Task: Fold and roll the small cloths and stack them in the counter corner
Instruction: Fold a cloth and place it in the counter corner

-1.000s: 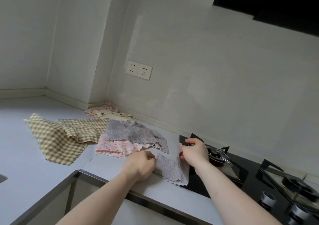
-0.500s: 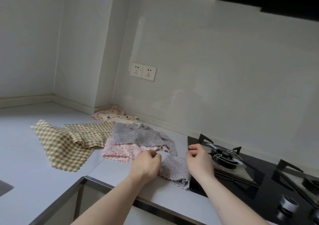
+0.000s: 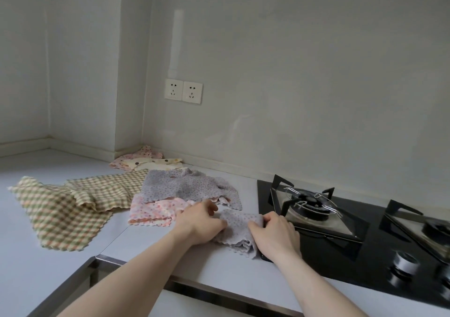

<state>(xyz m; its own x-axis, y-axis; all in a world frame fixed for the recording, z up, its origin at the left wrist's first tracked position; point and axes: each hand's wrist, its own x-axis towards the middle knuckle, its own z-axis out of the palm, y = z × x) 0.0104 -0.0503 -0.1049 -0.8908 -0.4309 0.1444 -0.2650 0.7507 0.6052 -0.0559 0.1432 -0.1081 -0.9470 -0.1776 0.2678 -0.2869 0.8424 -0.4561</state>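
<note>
Nearby, hob [image 3: 341, 251] touches grey cloth [image 3: 239, 229]

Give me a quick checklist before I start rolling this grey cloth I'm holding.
1. Left hand has a grip on the grey cloth: ok.
2. Right hand grips its other side: ok.
3. Cloth folded flat with edges aligned: not ok, the near edge looks bunched.
4. Cloth off the stove: cannot tell, its right edge lies at the hob's rim.
5. Corner stack has room on top: ok.
</note>
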